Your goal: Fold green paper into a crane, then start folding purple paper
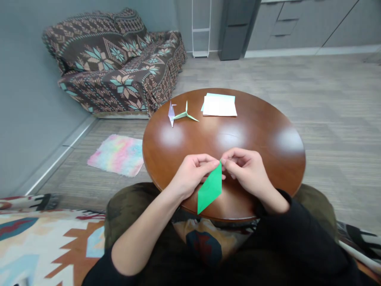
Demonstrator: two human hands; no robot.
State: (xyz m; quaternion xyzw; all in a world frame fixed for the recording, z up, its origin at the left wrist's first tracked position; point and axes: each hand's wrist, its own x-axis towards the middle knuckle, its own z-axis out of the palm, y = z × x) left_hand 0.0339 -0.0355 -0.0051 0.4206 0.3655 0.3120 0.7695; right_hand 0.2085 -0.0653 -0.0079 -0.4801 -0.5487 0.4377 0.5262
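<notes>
A folded sheet of green paper (210, 191), shaped like a long diamond, is held up over the near edge of the round wooden table (253, 127). My left hand (195, 172) pinches its upper left edge between thumb and fingers. At the paper's top corner, the thumb and fingertips of my right hand (245, 171) are closed on the tip. The paper slants down to a point at the lower left. Some fingers of my left hand are hidden behind it.
On the table's far side lie a purple folded-paper bird (171, 113), a light green three-pointed paper piece (186, 114) and a stack of white and pale blue paper (219, 105). A patterned sofa (113, 67) and a pastel fluffy mat (118, 155) are at the left.
</notes>
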